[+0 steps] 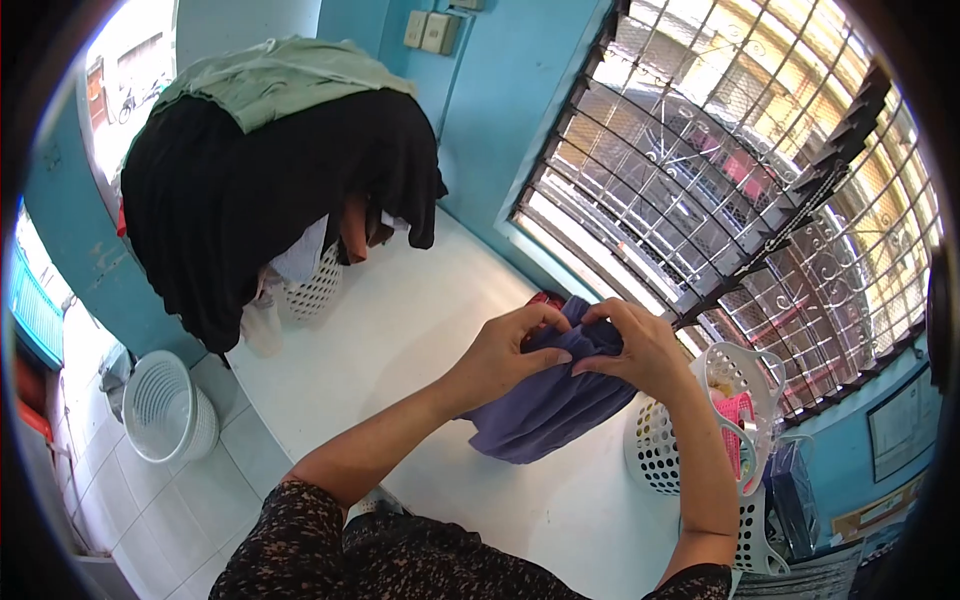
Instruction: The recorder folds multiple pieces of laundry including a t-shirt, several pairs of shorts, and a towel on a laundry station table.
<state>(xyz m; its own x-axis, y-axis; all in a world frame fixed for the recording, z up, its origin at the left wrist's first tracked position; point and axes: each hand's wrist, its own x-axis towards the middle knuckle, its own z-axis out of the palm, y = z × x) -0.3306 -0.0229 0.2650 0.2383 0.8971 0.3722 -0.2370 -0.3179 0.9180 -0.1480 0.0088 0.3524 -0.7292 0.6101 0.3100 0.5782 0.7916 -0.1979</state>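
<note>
A purple cloth garment hangs from both my hands above the white table, its lower part draping towards me. My left hand pinches the bunched upper edge between thumb and fingers. On the other side of the same bunch, my right hand grips the fabric in a similar pinch. Folds hide the garment's exact kind. Just behind it, a bit of red cloth shows at the wall side of the table.
Heaped clothes, with a black garment and a green one, cover a white perforated basket. White baskets holding small items stand at right. A white basket sits on the tiled floor. A grilled window borders the table.
</note>
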